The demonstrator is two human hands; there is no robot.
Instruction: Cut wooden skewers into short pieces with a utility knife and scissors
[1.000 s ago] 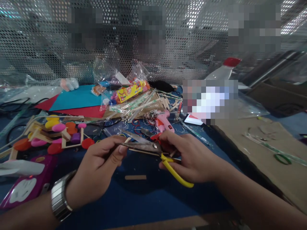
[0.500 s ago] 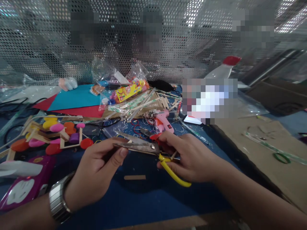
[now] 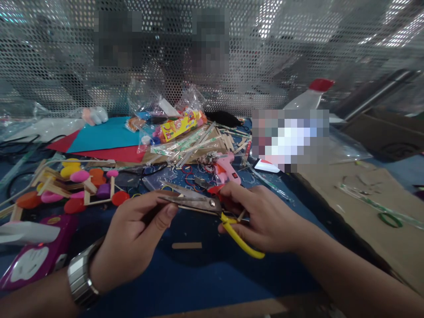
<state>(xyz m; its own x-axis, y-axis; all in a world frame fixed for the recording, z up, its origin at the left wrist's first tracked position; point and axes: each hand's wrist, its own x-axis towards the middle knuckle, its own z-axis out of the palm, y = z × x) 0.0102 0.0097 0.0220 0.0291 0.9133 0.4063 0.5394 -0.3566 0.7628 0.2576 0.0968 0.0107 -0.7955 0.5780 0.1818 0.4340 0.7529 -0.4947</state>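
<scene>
My right hand (image 3: 261,216) grips the yellow and red handles of a pair of scissors (image 3: 205,204), blades pointing left and parted. My left hand (image 3: 139,234), with a metal watch on the wrist, pinches a thin wooden stick (image 3: 195,209) that runs between the blades and under them toward my right hand. A short cut piece of stick (image 3: 186,245) lies flat on the blue table cover below the scissors.
A pink glue gun (image 3: 225,170) lies just behind my right hand. Bagged sticks (image 3: 192,143) and coloured paper sheets (image 3: 106,134) sit further back. A stick frame with coloured foam shapes (image 3: 76,185) is at left, a white bottle (image 3: 306,99) and cardboard (image 3: 361,198) at right.
The scissors and both hands shifted only slightly; the upper blade has drawn a little closer to the lower one over the stick.
</scene>
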